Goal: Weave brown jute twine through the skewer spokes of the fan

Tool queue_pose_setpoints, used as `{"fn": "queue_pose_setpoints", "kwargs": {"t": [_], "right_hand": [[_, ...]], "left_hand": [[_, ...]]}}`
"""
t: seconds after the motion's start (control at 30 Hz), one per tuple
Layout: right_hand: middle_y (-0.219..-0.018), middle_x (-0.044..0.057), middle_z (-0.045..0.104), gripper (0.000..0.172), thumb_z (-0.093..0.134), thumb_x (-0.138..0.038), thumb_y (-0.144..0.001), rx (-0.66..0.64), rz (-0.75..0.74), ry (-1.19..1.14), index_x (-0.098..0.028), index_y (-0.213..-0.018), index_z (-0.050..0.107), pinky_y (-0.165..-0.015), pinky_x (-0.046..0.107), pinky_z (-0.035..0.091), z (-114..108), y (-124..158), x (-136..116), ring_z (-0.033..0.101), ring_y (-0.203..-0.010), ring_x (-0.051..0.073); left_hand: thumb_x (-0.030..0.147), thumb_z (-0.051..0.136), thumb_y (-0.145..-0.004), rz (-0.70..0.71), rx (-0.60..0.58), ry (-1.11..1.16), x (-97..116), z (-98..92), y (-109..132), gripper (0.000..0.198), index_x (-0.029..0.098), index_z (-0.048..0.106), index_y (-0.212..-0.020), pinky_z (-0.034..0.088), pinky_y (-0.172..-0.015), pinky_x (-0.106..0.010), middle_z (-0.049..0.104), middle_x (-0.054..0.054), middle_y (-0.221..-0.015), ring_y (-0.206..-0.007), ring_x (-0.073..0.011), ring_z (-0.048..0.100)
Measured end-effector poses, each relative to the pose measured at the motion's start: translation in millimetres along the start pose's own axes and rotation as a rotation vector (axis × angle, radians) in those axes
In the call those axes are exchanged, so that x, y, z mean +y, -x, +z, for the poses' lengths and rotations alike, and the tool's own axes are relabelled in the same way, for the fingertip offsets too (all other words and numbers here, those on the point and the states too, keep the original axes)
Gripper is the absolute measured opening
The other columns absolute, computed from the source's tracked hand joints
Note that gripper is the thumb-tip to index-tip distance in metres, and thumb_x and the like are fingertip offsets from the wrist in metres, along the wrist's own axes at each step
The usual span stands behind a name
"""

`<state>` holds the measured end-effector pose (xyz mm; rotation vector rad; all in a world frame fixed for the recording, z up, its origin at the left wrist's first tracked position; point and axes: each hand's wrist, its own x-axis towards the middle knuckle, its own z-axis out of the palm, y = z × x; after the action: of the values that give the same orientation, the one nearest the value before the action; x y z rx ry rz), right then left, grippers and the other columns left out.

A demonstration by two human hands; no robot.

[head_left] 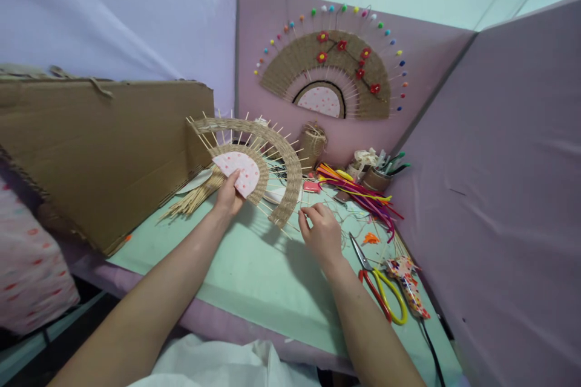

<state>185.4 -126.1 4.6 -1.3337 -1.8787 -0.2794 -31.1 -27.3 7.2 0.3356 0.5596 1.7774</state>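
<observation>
Left hand [229,193]: grip closed on the half-woven fan [254,157], thumb over the dotted paper half-disc at its centre. Fan is held tilted up off the desk [254,272], skewer ribs spreading out past two woven twine bands.

Right hand [320,231]: low over the desk, just beside the fan's lower right end. Thumb and forefinger are drawn close together, other fingers curled. Cannot tell whether this grip has hold of a strand.

Around them:
- bundle of sticks [190,199] lying on the desk left of the fan, under its edge
- sheet of cardboard [100,145] leaning at far left
- twine spool [312,142] standing behind the fan
- heap of coloured strips [363,190] right of the spool, a cup of tools [376,178] behind it
- scissors [379,287], red and yellow handles, near the right wrist
- patterned glue gun [408,284] just beside the scissors
- finished fan [327,72] with red flowers pinned to the back wall
</observation>
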Motion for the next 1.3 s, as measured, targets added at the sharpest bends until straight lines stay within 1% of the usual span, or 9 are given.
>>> {"fn": "queue_pose_setpoints", "kwargs": {"t": [0.13, 0.27, 0.4, 0.5, 0.67, 0.83, 0.97, 1.1, 1.3], "right_hand": [[-0.074, 0.005, 0.057, 0.022, 0.045, -0.025, -0.088, -0.014, -0.067, 0.031, -0.019, -0.081, 0.065, -0.065, 0.025, 0.036, -4, 2, -10, 0.051, -0.072, 0.015], [-0.073, 0.005, 0.057, 0.023, 0.044, -0.024, -0.088, -0.102, -0.123, -0.020, -0.018, -0.079, 0.064, -0.064, 0.024, 0.036, -7, 2, -13, 0.051, -0.068, 0.014], [-0.071, 0.004, 0.056, 0.022, 0.044, -0.025, -0.088, -0.152, -0.098, -0.123, -0.019, -0.083, 0.065, -0.063, 0.023, 0.037, -14, 4, -8, 0.052, -0.068, 0.013], [-0.072, 0.004, 0.056, 0.021, 0.045, -0.025, -0.088, -0.079, -0.012, -0.227, -0.018, -0.089, 0.065, -0.066, 0.025, 0.039, -22, 7, 2, 0.052, -0.069, 0.014], [-0.075, 0.004, 0.058, 0.020, 0.048, -0.026, -0.086, 0.076, 0.169, -0.485, -0.018, -0.091, 0.066, -0.062, 0.026, 0.040, -31, 6, 20, 0.052, -0.066, 0.013], [-0.078, 0.003, 0.059, 0.021, 0.050, -0.026, -0.085, 0.172, 0.224, -0.560, -0.019, -0.096, 0.066, -0.065, 0.026, 0.042, -30, 3, 23, 0.053, -0.070, 0.014], [-0.085, 0.005, 0.063, 0.024, 0.049, -0.027, -0.085, 0.143, 0.287, -0.604, -0.019, -0.098, 0.067, -0.072, 0.028, 0.044, -26, 3, 22, 0.056, -0.078, 0.015], [-0.089, 0.006, 0.064, 0.027, 0.047, -0.028, -0.085, 0.120, 0.355, -0.602, -0.018, -0.099, 0.067, -0.073, 0.028, 0.045, -25, 3, 25, 0.057, -0.081, 0.016], [-0.087, 0.007, 0.059, 0.029, 0.043, -0.022, -0.085, 0.022, 0.256, -0.399, -0.017, -0.101, 0.066, -0.072, 0.028, 0.044, -26, 5, 30, 0.056, -0.080, 0.015]], "left_hand": [[0.008, 0.053, -0.082, 0.004, 0.004, 0.016, -1, -0.7, 0, 0.030, 0.014, 0.063, -0.110, 0.046, -0.094, -0.032, 0.072, -0.008, -0.096, -0.097, -0.0176, 0.065], [0.009, 0.054, -0.082, -0.026, 0.021, 0.044, -2, -0.9, 0, 0.032, 0.015, 0.062, -0.113, 0.045, -0.094, -0.031, 0.071, -0.009, -0.100, -0.097, -0.0175, 0.065], [0.012, 0.053, -0.083, -0.110, 0.032, 0.064, -3, 3.7, -6, 0.034, 0.013, 0.060, -0.117, 0.046, -0.094, -0.032, 0.070, -0.011, -0.102, -0.096, -0.0182, 0.066], [0.014, 0.051, -0.085, -0.165, -0.007, 0.080, -3, 16.0, -13, 0.036, 0.013, 0.057, -0.120, 0.046, -0.094, -0.033, 0.069, -0.012, -0.105, -0.097, -0.0187, 0.065], [0.015, 0.050, -0.086, -0.249, -0.109, 0.111, -8, 49.1, -15, 0.036, 0.010, 0.056, -0.121, 0.047, -0.092, -0.033, 0.068, -0.014, -0.106, -0.099, -0.0203, 0.064], [0.017, 0.047, -0.087, -0.266, -0.116, 0.157, -24, 70.5, -6, 0.034, 0.013, 0.056, -0.120, 0.049, -0.089, -0.032, 0.071, -0.011, -0.101, -0.092, -0.0184, 0.067], [0.017, 0.045, -0.089, -0.273, -0.133, 0.173, -36, 71.7, -3, 0.032, 0.010, 0.057, -0.118, 0.049, -0.090, -0.032, 0.072, -0.010, -0.094, -0.090, -0.0172, 0.067], [0.016, 0.045, -0.089, -0.247, -0.123, 0.181, -41, 66.8, -5, 0.032, 0.009, 0.057, -0.118, 0.047, -0.092, -0.032, 0.072, -0.011, -0.096, -0.093, -0.0164, 0.066], [0.016, 0.048, -0.088, -0.204, -0.096, 0.169, -41, 57.1, -11, 0.032, 0.015, 0.058, -0.118, 0.047, -0.092, -0.032, 0.069, -0.010, -0.107, -0.097, -0.0173, 0.064]]}}
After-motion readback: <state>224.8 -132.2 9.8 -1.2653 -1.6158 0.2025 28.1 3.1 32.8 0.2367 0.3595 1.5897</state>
